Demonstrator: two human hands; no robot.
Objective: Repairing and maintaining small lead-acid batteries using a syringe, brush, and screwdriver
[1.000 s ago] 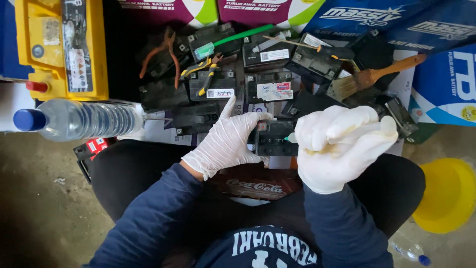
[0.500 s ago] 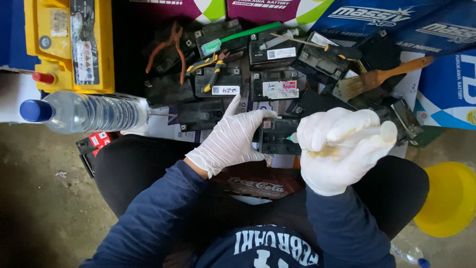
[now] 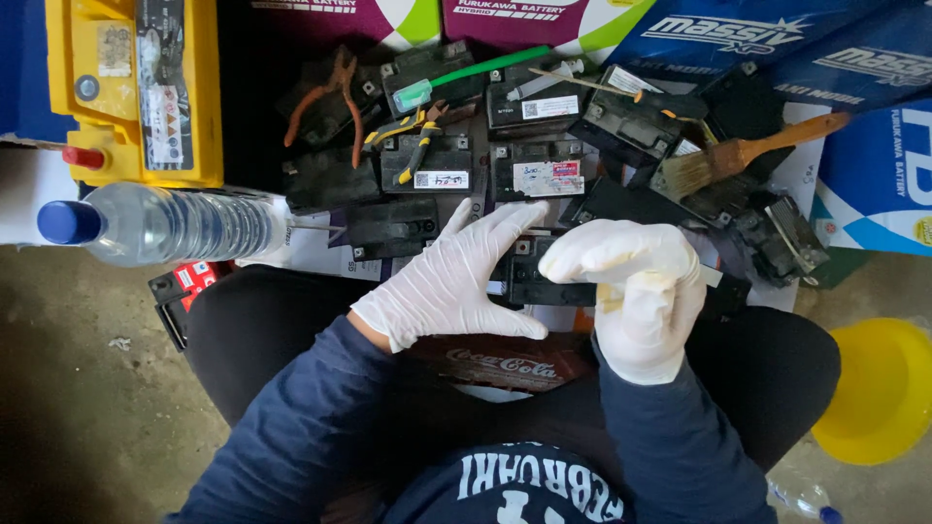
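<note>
Our left hand (image 3: 451,281) lay open and flat, fingertips touching the small black battery (image 3: 544,281). Our right hand (image 3: 636,291) curled over the battery's right end; we could not tell whether it gripped anything.

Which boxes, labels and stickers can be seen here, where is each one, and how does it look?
Blue cartons: top right, flat, with white lettering.
Magenta, white and green cartons: top centre.
Yellow battery: top left, boxy, with a dark label strip.
White labels: on the small black batteries in the middle, rectangular.
Red label: under the gloved left hand, with white script.
Red and white sticker: below the clear bottle.
</note>
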